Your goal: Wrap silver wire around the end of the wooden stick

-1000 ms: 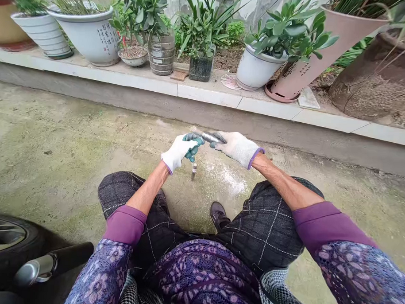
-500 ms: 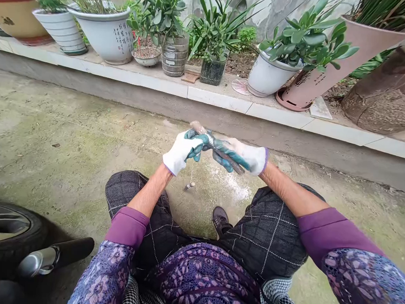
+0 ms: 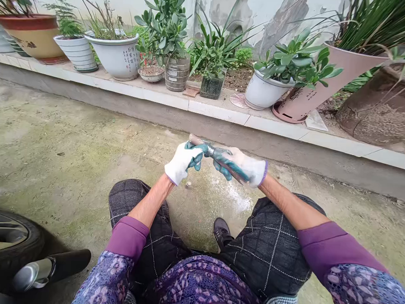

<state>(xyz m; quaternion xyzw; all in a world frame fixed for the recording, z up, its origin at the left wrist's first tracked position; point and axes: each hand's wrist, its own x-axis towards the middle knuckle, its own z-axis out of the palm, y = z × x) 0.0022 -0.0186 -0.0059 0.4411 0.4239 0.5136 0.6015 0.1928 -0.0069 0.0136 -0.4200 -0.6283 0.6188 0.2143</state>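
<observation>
Both of my hands wear white gloves with green-blue coated palms and fingers. Between them is a brown wooden stick [image 3: 196, 140], tilted down to the right, with a pale, shiny wrapping around its middle. My left hand [image 3: 185, 160] is closed near the stick's upper left end, its fingertips at the wrapping. Around the lower right part my right hand [image 3: 240, 164] is closed, with its coated fingers lying along the stick. The far lower end is mostly hidden by that hand. A small, pale, round-topped object [image 3: 188, 184] shows below my left hand, too small to name.
Potted plants, including a white pot [image 3: 116, 56] and a pink pot [image 3: 310, 98], line a tiled ledge [image 3: 217, 111] ahead. White powder [image 3: 236, 196] marks the concrete floor. A vehicle wheel [image 3: 10, 234] and an exhaust pipe [image 3: 59, 266] are at lower left.
The view has tilted up, so ledge and pots sit lower in the picture. Both hands still hold the stick. The small pale object shows less of its length, and the thin thread above it no longer shows.
</observation>
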